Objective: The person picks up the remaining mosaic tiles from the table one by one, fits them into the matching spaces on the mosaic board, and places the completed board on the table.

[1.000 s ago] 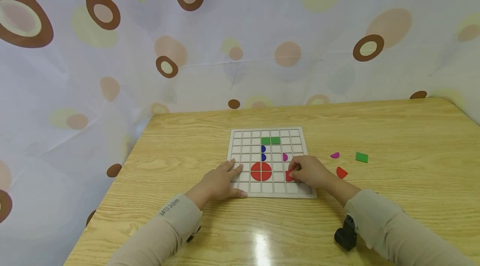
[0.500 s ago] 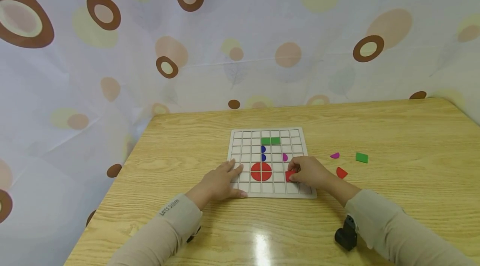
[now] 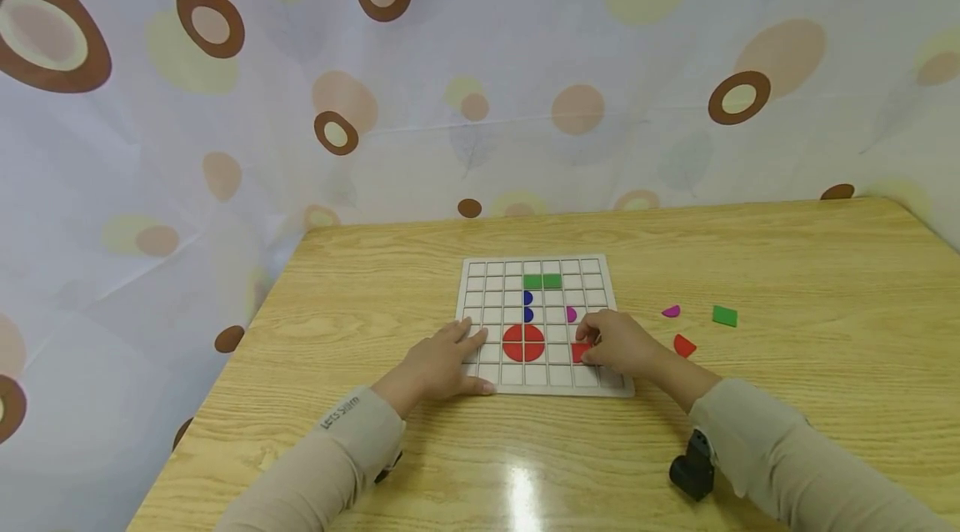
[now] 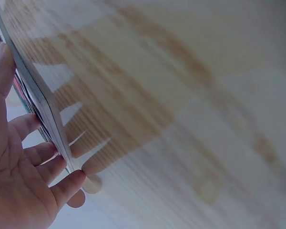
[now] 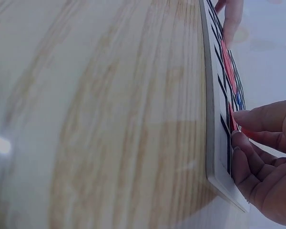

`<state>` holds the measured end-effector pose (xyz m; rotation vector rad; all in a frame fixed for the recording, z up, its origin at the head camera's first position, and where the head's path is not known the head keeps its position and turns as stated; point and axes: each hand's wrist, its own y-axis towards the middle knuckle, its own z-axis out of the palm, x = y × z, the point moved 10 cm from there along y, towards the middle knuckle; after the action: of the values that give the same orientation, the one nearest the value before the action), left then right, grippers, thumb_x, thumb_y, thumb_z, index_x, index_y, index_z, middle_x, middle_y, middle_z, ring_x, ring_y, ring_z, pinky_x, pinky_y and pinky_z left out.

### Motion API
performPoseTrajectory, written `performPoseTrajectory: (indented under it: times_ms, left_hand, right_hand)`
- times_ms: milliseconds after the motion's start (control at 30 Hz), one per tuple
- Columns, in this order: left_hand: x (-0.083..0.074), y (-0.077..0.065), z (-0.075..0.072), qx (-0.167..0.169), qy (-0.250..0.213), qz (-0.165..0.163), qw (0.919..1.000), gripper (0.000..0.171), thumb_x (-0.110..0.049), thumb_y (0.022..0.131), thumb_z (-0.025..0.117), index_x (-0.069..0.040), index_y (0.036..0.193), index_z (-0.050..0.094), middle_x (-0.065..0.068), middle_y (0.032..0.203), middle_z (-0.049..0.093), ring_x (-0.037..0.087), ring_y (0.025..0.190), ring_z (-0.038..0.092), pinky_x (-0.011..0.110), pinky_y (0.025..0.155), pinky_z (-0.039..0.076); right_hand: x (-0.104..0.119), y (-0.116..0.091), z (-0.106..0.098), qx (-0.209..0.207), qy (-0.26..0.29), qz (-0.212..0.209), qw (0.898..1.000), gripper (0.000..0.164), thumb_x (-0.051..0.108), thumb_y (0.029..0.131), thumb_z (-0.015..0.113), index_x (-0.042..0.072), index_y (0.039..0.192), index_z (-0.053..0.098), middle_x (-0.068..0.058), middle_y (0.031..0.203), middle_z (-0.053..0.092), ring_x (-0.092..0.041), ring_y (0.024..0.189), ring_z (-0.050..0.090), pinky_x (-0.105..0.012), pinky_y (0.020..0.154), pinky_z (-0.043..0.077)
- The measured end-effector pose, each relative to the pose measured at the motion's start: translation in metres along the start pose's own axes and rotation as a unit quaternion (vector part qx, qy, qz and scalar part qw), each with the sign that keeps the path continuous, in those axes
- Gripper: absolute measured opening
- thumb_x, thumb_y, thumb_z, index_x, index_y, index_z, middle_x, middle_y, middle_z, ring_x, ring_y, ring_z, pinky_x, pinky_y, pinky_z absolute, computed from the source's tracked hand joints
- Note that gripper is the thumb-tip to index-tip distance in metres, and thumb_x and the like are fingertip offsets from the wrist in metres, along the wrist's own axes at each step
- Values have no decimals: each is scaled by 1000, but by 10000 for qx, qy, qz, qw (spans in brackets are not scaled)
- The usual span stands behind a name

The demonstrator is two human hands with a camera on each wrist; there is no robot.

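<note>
A white grid board (image 3: 482, 268) lies flat on the wooden table. My left hand (image 3: 442, 361) rests on its left edge with fingers spread, and in the left wrist view the fingertips (image 4: 69, 183) line the board's side. At the lower right of the grid, my right hand (image 3: 618, 342) pinches a small red piece (image 3: 580, 353) low over a cell; the fingers partly cover it. Four-part red circle pieces (image 3: 513, 333) form a disc left of it. Two green rectangles (image 3: 532, 282), two blue half-discs (image 3: 528, 315) and a purple half-disc (image 3: 572, 314) also sit in cells.
Right of the board lie a loose purple half-disc (image 3: 671, 311), a green rectangle (image 3: 724, 316) and a red quarter-disc (image 3: 684, 346). A black wrist camera (image 3: 693, 467) hangs by the right sleeve. Behind the table hangs a patterned cloth (image 3: 480, 57).
My right thumb and fingers have shifted slightly at the red piece, and a little more of it shows than a second ago. The left hand and the board stay put.
</note>
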<state>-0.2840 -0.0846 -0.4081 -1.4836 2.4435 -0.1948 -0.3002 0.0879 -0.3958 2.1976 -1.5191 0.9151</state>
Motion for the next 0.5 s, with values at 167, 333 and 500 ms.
performPoseTrajectory:
  times_ms: [167,333,500]
  left_hand:
    - [0,0,1,18,7,-13,10000,80,-58,73,52,-15,136,28,11,141,19,27,127,17,41,99,23]
    - [1,1,1,16,60,-18,10000,80,-59,73,52,-16,136,28,10,141,19,27,127,18,43,97,24]
    - [2,1,1,41,42,-52,10000,80,-58,73,52,-16,137,27,10,141,18,27,127,17,45,97,24]
  right_hand:
    - [2,0,1,68,68,63,9999,15,-1,72,64,1,85,57,-4,75,50,-17,70,45,-28,62,41]
    - [5,-1,1,95,64,-69,9999,15,0,72,64,0,85,56,-4,75,49,-18,69,45,-28,61,40]
    - [4,0,1,122,85,2,9999,15,0,73,63,0,86,56,-5,75,49,-18,70,44,-28,62,40]
